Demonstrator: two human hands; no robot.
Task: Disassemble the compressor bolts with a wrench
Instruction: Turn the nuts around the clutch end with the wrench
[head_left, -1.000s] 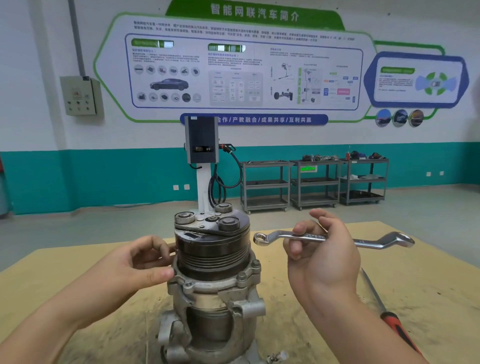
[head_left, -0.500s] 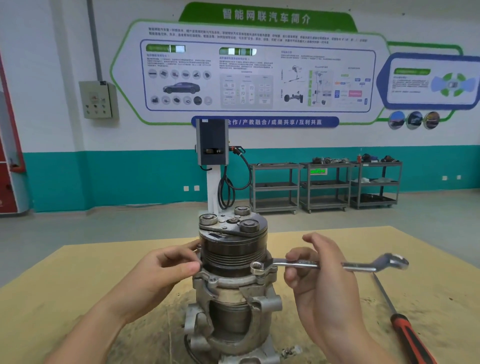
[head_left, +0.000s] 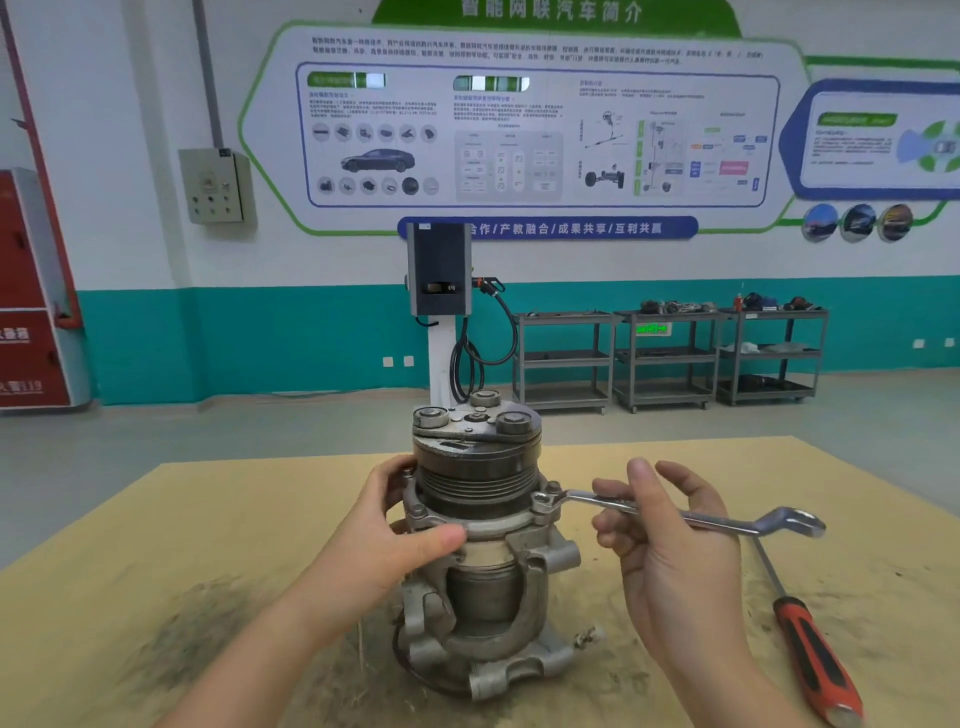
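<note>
1. The compressor (head_left: 480, 525) stands upright in the middle of the tan surface (head_left: 156, 545), its long axis vertical and its pulley end on top.
2. The left hand (head_left: 395, 540) grips the compressor's left side at the flange, thumb laid across the front rim and fingers curled round the back.
3. The wrench (head_left: 675, 512) lies almost level, its long axis running left to right with a slight drop toward the right.
4. Its ring end points left and sits over a bolt (head_left: 551, 488) on the right side of the flange; its other end points right and hangs free above the surface.
5. The right hand (head_left: 670, 530) holds the wrench at mid-shaft, fingers curled round it from behind, the index finger raised.
6. A red-and-black-handled screwdriver (head_left: 813, 660) lies on the surface to the right, handle toward the viewer, tip running under the wrench's free end.
</note>
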